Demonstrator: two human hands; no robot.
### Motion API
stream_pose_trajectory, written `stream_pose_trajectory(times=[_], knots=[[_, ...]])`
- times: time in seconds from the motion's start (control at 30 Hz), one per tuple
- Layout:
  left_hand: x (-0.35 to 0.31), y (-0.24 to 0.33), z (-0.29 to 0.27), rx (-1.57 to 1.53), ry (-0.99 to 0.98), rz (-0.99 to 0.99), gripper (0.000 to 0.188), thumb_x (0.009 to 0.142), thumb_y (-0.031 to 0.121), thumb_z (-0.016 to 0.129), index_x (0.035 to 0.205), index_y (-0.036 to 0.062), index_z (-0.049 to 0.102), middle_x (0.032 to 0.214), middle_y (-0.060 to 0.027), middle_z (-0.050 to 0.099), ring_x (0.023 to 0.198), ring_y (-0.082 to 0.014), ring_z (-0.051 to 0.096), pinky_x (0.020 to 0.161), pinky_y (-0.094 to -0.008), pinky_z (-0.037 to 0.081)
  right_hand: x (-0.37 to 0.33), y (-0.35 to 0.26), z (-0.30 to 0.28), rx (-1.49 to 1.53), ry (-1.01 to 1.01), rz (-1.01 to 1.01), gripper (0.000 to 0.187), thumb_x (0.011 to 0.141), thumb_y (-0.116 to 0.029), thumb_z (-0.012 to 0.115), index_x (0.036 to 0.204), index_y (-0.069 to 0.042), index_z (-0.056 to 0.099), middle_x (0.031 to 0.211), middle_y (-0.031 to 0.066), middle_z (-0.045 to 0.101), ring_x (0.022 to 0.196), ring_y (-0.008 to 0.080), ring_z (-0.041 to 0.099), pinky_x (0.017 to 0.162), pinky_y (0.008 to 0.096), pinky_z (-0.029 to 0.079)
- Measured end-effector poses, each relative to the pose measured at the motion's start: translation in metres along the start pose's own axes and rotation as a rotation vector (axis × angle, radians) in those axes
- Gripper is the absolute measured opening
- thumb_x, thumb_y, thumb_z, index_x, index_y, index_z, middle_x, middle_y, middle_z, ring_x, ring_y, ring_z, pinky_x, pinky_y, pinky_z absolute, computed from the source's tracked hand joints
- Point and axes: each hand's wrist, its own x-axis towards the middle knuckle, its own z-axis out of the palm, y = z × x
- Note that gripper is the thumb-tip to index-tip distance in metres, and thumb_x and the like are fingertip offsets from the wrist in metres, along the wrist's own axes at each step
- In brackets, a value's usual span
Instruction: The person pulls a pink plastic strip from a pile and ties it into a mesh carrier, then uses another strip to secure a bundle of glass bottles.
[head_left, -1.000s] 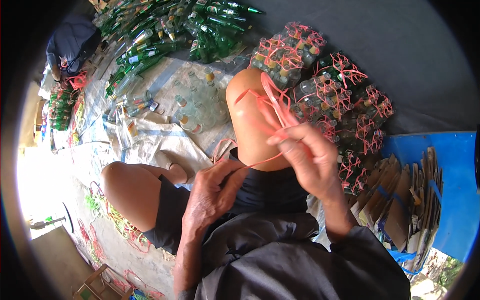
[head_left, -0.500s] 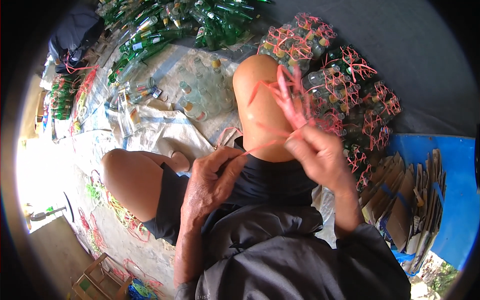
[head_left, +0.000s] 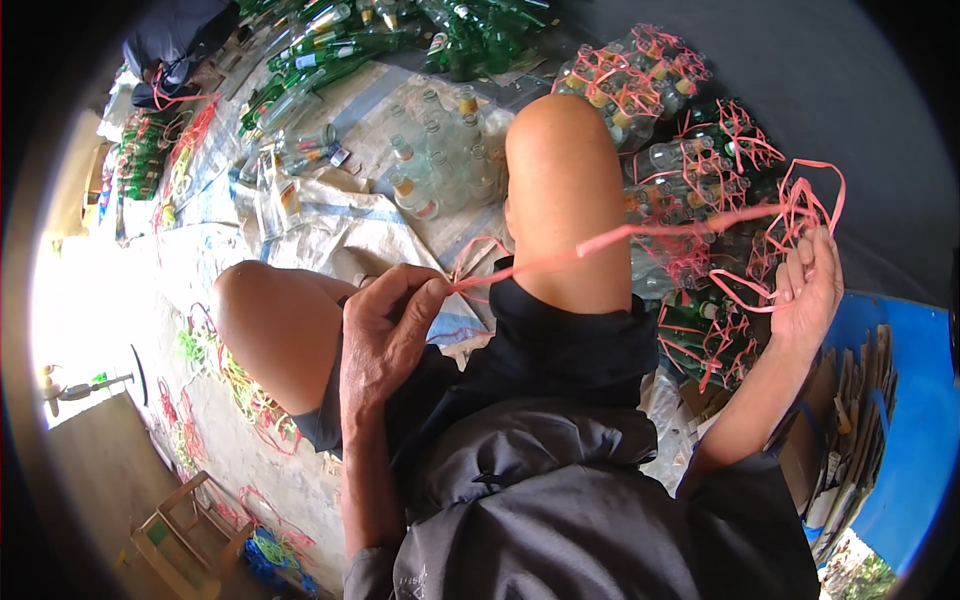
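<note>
Pink plastic strip (head_left: 620, 233) stretches nearly straight between the two hands of the person seated across from me, passing over the thigh below the raised right knee (head_left: 565, 150). At its near end the left hand (head_left: 385, 325) has thumb and forefinger pressed together on it, and the strip leaves from the tips of those fingers, climbing gently toward the right. More pink loops hang around the tips of the left-hand pinch; whether they belong to the same length I cannot tell.

At the far end the right hand (head_left: 808, 285), held well out to the side, has its fingers curled in on the gathered strands. A tangle of loops stands above those fingertips, and another loop droops out beside the palm, toward the knee.

Behind the strip and close to the right hand sit bottle bundles (head_left: 630, 85) laced in pink ties. Beyond the knees, clear bottles (head_left: 435, 150) stand grouped on a pale sheet (head_left: 385, 255) with blue stripes, and green bottles (head_left: 350, 50) lie heaped farther off. Flattened cardboard (head_left: 850, 430) leans by a blue panel (head_left: 915, 400) below the right hand, and a wooden frame (head_left: 180, 535) rests on the floor at the lower left.
</note>
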Motion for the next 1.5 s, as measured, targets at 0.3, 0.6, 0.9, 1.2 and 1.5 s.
stream_pose_trajectory(times=[0.3,0.6,0.9,1.2,1.5], knots=[[-0.004,0.027,0.036,-0.05,-0.15,0.072,0.017,0.096,0.014,0.068,0.1,-0.0032,0.068,0.074,-0.0063,0.065,0.07,-0.0095,0.056,0.065,-0.0275,0.047,-0.09,0.025,0.081,-0.481,-0.665,-0.187,0.012,0.101,-0.012,0.057,0.099,-0.002,0.064,0.087,0.0045,0.068,0.054,-0.0011,0.044,0.046,0.0173,0.034],[0.003,0.023,0.046,-0.125,-0.194,0.135,0.019,0.096,0.015,0.067,0.101,-0.0034,0.067,0.079,-0.0128,0.068,0.071,-0.0172,0.062,0.068,-0.0331,0.051,-0.113,0.048,0.097,-0.64,-1.019,-0.036,0.016,0.098,-0.015,0.064,0.093,0.0,0.065,0.068,0.0004,0.058,0.065,0.0064,0.053,0.06,0.0257,0.046],[0.025,0.008,-0.009,-0.179,0.004,0.085,0.026,0.094,0.023,0.074,0.089,-0.0019,0.071,0.069,0.0028,0.061,0.067,-0.0041,0.05,0.059,-0.023,0.042,-0.068,0.034,0.079,-0.571,-0.674,-0.099,0.014,0.1,-0.017,0.062,0.101,-0.004,0.068,0.068,-0.0077,0.048,0.054,-0.0017,0.036,0.047,0.0179,0.027],[0.019,-0.004,-0.029,-0.25,0.047,-0.006,0.027,0.091,0.024,0.077,0.085,-0.0011,0.07,0.064,0.0063,0.055,0.062,-0.002,0.043,0.055,-0.0221,0.036,0.004,0.003,0.018,-0.247,-0.22,0.01,0.02,0.101,-0.018,0.061,0.104,0.002,0.061,0.064,-0.0054,0.039,0.045,0.0008,0.028,0.037,0.0193,0.022],[0.022,0.003,-0.009,-0.2,-0.05,0.054,0.02,0.095,0.018,0.072,0.094,-0.0014,0.071,0.073,0.0026,0.062,0.067,-0.004,0.053,0.06,-0.0219,0.042,-0.026,0.005,0.039,-0.201,-0.296,0.022,0.016,0.103,-0.014,0.056,0.105,0.001,0.061,0.072,-0.0018,0.046,0.046,0.001,0.028,0.038,0.0185,0.023]])
